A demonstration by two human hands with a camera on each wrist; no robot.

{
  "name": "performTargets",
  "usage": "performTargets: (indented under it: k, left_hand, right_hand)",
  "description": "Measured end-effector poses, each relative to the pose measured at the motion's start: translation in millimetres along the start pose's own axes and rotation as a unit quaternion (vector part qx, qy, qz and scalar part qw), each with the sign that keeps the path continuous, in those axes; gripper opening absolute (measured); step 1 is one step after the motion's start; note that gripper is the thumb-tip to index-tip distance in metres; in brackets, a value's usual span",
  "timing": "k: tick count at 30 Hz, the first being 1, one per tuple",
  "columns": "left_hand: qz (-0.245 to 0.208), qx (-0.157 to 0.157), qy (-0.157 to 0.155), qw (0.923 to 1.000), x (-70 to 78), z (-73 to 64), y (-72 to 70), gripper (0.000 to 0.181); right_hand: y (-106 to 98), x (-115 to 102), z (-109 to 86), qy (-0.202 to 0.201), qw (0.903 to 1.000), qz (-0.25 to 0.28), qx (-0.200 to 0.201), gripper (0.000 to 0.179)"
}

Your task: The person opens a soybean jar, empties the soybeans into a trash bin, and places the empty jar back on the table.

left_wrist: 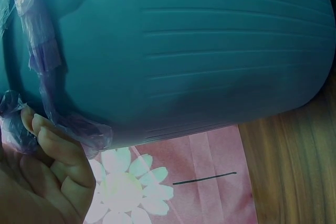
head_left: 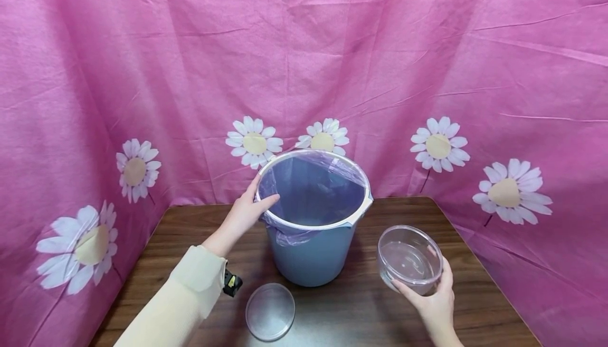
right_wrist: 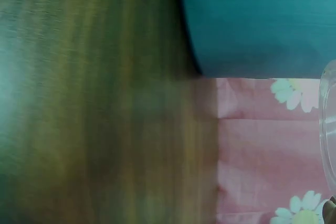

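Note:
A blue-grey trash bin (head_left: pixel 311 260) stands upright on the table, lined with a thin purple plastic bag (head_left: pixel 291 237) folded over its white rim (head_left: pixel 328 226). My left hand (head_left: pixel 244 214) grips the rim on the left, thumb over the edge and fingers outside. In the left wrist view, the curled fingers of that hand (left_wrist: pixel 63 174) are against the bunched bag. To the right of the bin, my right hand (head_left: pixel 434 302) holds a clear round plastic container (head_left: pixel 409 262), tilted, with its top uncovered. Only the container's edge (right_wrist: pixel 328 129) shows in the right wrist view.
A clear round lid (head_left: pixel 269 312) lies on the brown wooden table (head_left: pixel 361 310) in front of the bin. Pink cloth (head_left: pixel 380 72) printed with daisies hangs behind the table and along both sides. A black strap device (head_left: pixel 232 283) sits at my left wrist.

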State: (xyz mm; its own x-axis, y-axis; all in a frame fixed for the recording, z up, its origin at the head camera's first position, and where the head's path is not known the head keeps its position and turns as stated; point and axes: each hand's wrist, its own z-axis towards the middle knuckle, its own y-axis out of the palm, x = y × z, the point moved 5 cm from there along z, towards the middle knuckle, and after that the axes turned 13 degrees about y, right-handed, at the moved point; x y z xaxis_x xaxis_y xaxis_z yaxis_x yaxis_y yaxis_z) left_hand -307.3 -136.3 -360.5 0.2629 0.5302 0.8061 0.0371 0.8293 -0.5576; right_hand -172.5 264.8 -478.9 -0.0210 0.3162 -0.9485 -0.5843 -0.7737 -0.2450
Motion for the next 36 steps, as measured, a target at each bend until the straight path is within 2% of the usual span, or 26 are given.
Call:
performTargets:
  k: [6, 17, 24, 27, 31, 36]
  left_hand:
    - [-0.002, -0.001, -0.003, 1.0, 0.1, -0.2, -0.3, 0.087]
    - [0.006, -0.004, 0.0, 1.0, -1.2, 2.5, -0.2, 0.087]
    - [0.013, -0.001, -0.002, 0.9999, -1.6, 1.5, -0.9, 0.086]
    - [-0.001, -0.005, -0.004, 1.0, -0.4, -0.1, -1.3, 0.087]
    - [-0.011, -0.008, -0.003, 0.9999, 1.0, -1.1, -1.3, 0.086]
    - [0.004, -0.005, -0.001, 1.0, 0.6, -0.4, -0.6, 0.086]
  right_hand:
    - [7, 13, -8.6, 0.039, 0.9985, -0.035, -0.014, 0.113]
    - [16, 37, -13.5, 0.074, 0.9922, -0.098, -0.022, 0.113]
    - [21, 48, -10.2, 0.087, 0.989, -0.099, -0.067, 0.114]
    - [24, 51, -6.8, 0.094, 0.9876, -0.099, -0.077, 0.116]
    - [27, 56, -3.7, 0.102, 0.9853, -0.114, -0.076, 0.118]
    - [30, 61, -2.4, 0.102, 0.9835, -0.134, -0.066, 0.112]
